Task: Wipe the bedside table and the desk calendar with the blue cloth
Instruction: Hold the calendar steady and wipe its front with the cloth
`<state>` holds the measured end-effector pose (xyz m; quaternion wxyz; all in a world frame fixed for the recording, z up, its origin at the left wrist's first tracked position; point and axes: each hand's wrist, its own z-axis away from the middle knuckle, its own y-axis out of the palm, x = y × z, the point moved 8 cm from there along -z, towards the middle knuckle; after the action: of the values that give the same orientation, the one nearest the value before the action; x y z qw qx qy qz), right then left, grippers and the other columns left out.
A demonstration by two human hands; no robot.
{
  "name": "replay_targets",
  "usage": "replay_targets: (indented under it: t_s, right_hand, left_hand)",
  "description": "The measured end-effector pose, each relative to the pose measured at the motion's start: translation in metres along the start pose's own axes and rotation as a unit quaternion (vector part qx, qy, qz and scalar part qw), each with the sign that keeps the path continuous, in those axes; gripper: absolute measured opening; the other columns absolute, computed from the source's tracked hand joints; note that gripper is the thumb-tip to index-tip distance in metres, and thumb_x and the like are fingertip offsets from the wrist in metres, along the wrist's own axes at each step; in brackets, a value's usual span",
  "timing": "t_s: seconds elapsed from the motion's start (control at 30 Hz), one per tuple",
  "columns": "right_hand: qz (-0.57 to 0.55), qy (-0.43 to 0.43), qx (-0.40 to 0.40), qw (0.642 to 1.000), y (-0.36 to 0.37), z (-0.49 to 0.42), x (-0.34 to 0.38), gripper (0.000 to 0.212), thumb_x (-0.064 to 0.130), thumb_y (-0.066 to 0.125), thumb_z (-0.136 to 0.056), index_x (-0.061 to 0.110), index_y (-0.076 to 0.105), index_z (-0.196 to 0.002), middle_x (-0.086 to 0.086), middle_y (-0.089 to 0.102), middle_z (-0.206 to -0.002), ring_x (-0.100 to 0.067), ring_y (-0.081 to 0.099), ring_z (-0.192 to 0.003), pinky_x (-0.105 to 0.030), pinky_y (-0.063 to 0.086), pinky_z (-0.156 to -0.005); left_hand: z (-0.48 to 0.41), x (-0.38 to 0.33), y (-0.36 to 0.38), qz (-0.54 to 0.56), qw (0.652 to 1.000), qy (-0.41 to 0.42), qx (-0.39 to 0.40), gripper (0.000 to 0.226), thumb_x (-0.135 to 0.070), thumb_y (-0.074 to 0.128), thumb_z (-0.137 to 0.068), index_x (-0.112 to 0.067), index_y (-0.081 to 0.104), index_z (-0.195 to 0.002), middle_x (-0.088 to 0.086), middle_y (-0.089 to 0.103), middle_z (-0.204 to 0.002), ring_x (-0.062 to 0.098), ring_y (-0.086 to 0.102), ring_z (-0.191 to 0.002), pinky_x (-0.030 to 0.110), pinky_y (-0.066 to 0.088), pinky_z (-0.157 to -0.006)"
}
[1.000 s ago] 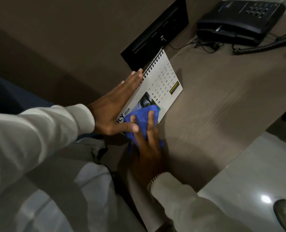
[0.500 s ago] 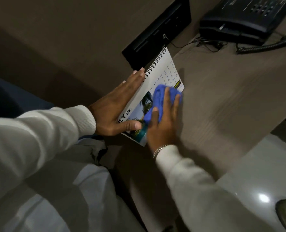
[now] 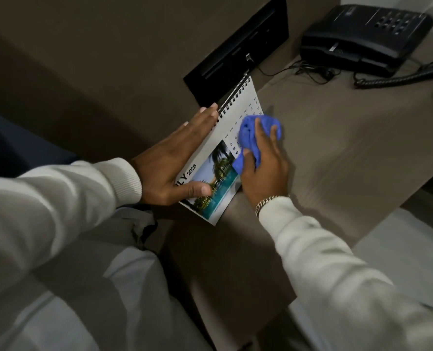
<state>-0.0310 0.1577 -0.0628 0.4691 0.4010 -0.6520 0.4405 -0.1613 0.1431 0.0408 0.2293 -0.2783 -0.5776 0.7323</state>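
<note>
A spiral-bound desk calendar with a palm-tree photo and "2026" printed on it stands tilted on the brown bedside table. My left hand lies flat along its back and left edge, thumb pressed on the lower front, holding it steady. My right hand presses a bunched blue cloth against the date grid on the calendar's right side. The cloth hides part of the dates.
A black desk phone with a coiled cord sits at the table's far right. A black wall panel with a thin cable is behind the calendar. Pale floor lies right of the table; my lap is below.
My right hand has slid the blue cloth up the calendar face, from the lower photo area to the date grid. My left hand has kept its hold.
</note>
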Motion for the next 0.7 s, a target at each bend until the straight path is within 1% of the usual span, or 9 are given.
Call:
replay_targets:
  t_s: [0.07,0.13,0.23,0.37,0.4,0.47,0.57,0.67,0.7]
  right_hand:
    - [0.042,0.015,0.020,0.999,0.004,0.015,-0.003,0.055,0.012,0.056,-0.092,0.017,0.037,-0.144,-0.019,0.030,-0.155,-0.036,0.032,-0.140,-0.036,0.033,-0.109]
    - [0.139,0.014,0.055,0.989,0.005,0.020,-0.006,0.055,0.016,0.056,-0.090,0.017,0.040,-0.143,-0.018,0.035,-0.153,-0.037,0.031,-0.139,-0.043,0.030,-0.112]
    - [0.280,-0.019,0.101,0.955,0.003,0.029,-0.002,0.056,0.026,0.055,-0.087,0.017,0.042,-0.141,-0.018,0.040,-0.149,-0.039,0.032,-0.135,-0.047,0.029,-0.107]
    - [0.376,-0.065,0.168,0.909,0.020,0.057,0.007,0.044,0.020,0.048,-0.090,0.010,0.049,-0.132,-0.022,0.039,-0.148,-0.044,0.024,-0.140,-0.050,0.026,-0.106]
    - [0.389,-0.079,0.179,0.900,0.024,0.061,0.008,0.040,0.019,0.047,-0.091,0.009,0.051,-0.130,-0.023,0.040,-0.148,-0.045,0.025,-0.140,-0.051,0.026,-0.107]
    - [0.394,-0.097,0.195,0.893,0.024,0.062,0.008,0.038,0.018,0.054,-0.086,0.007,0.058,-0.123,-0.025,0.047,-0.143,-0.048,0.031,-0.137,-0.054,0.030,-0.106]
    - [0.365,-0.126,0.263,0.884,0.023,0.067,0.005,0.039,0.017,0.062,-0.079,0.009,0.063,-0.118,-0.025,0.047,-0.143,-0.049,0.035,-0.134,-0.058,0.031,-0.106]
    - [0.359,-0.216,0.305,0.856,0.023,0.082,0.009,0.036,0.022,0.072,-0.074,0.016,0.070,-0.109,-0.020,0.059,-0.133,-0.047,0.051,-0.123,-0.060,0.041,-0.100]
    - [0.345,-0.247,0.321,0.847,0.024,0.089,0.012,0.039,0.024,0.076,-0.071,0.019,0.070,-0.109,-0.017,0.061,-0.131,-0.045,0.053,-0.122,-0.058,0.041,-0.100]
  left_hand:
    - [0.000,-0.001,0.000,-0.007,1.000,0.001,0.003,0.109,-0.070,0.045,-0.081,-0.009,-0.007,-0.155,0.008,-0.009,-0.167,0.016,-0.010,-0.155,0.046,0.012,-0.125]
    - [-0.001,0.000,0.001,-0.013,1.000,0.002,0.001,0.109,-0.066,0.048,-0.081,-0.008,-0.007,-0.155,0.009,-0.009,-0.167,0.017,-0.010,-0.155,0.047,0.012,-0.125]
    - [0.000,0.001,0.000,-0.017,1.000,0.001,-0.006,0.108,-0.064,0.049,-0.081,-0.008,-0.007,-0.155,0.009,-0.009,-0.167,0.017,-0.010,-0.155,0.045,0.010,-0.126]
    - [-0.001,0.005,-0.004,-0.030,1.000,-0.002,-0.001,0.108,-0.070,0.042,-0.083,-0.007,-0.007,-0.154,0.007,-0.011,-0.166,0.020,-0.010,-0.155,0.044,0.007,-0.126]
    - [-0.001,0.006,-0.004,-0.031,1.000,-0.004,0.002,0.108,-0.072,0.042,-0.082,-0.007,-0.007,-0.154,0.006,-0.012,-0.165,0.021,-0.010,-0.155,0.044,0.007,-0.126]
    - [-0.002,0.008,-0.003,-0.025,1.000,-0.008,0.006,0.109,-0.068,0.047,-0.081,-0.007,-0.007,-0.155,0.006,-0.012,-0.165,0.020,-0.009,-0.155,0.044,0.007,-0.126]
    - [-0.004,0.011,-0.003,-0.036,0.999,-0.001,0.000,0.106,-0.064,0.048,-0.083,-0.007,-0.006,-0.155,0.009,-0.009,-0.167,0.018,-0.009,-0.155,0.042,0.007,-0.126]
    - [-0.001,0.016,-0.004,-0.085,0.996,0.003,0.006,0.104,-0.067,0.043,-0.085,-0.009,-0.007,-0.155,0.009,-0.008,-0.167,0.018,-0.009,-0.155,0.037,0.003,-0.126]
    - [0.000,0.016,-0.005,-0.100,0.995,0.003,0.010,0.103,-0.068,0.041,-0.086,-0.009,-0.007,-0.155,0.010,-0.007,-0.167,0.019,-0.008,-0.155,0.037,0.003,-0.126]
